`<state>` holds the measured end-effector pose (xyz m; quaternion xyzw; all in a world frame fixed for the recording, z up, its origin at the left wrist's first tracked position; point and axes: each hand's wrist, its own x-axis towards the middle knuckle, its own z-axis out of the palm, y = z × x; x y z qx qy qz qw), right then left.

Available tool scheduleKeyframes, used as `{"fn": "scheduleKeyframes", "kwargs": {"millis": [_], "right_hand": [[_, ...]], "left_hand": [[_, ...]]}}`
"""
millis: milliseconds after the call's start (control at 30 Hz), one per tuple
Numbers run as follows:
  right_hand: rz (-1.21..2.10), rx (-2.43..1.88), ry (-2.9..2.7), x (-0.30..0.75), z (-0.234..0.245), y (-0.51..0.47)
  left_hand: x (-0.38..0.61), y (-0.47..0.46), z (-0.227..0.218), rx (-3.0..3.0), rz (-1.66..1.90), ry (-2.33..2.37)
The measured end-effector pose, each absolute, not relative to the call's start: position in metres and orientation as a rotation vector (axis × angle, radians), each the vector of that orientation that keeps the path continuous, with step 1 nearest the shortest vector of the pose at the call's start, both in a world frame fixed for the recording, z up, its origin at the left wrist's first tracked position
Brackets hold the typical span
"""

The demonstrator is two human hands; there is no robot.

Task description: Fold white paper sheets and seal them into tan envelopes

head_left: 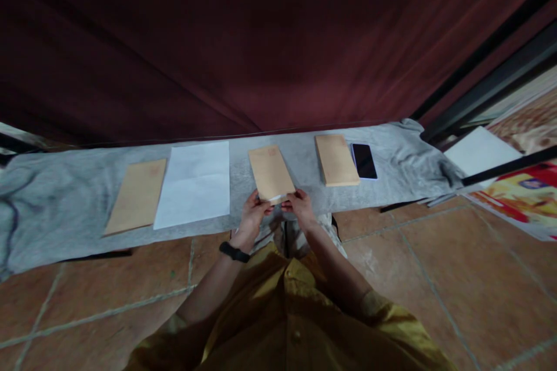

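A brown envelope (pixel 270 172) lies on the grey cloth (pixel 52 191) in front of me. My left hand (pixel 253 210) and my right hand (pixel 299 204) both pinch its near end, where a white slip of paper (pixel 277 197) shows at the opening. A black band sits on my left wrist.
A white sheet (pixel 194 183) and another brown envelope (pixel 137 196) lie to the left. A stack of brown envelopes (pixel 336 159) and a black phone (pixel 364 160) lie to the right. A dark red curtain hangs behind. The floor is tiled; papers and a colourful poster (pixel 522 194) lie at right.
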<state>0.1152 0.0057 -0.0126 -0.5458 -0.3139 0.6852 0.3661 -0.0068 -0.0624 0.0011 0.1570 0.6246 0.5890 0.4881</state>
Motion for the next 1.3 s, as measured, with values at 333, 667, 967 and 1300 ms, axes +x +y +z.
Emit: {"fn": "scheduleKeyframes", "kwargs": {"millis": [333, 667, 967, 1300], "right_hand": [[1.748, -1.407, -0.838, 0.115, -0.015, 0.004], [1.753, -1.377, -0.866, 0.116, -0.016, 0.003], [1.758, -1.379, -0.872, 0.116, -0.015, 0.003], [1.815, -1.374, -0.927, 0.135, -0.009, 0.009]], "left_hand": [[-0.014, -0.054, 0.002, 0.124, 1.438, 1.502], [-0.016, -0.054, -0.002, 0.153, 1.439, 1.501], [-0.018, -0.055, -0.007, 0.204, 1.439, 1.471], [-0.016, -0.053, -0.003, 0.320, 1.436, 1.415]]}}
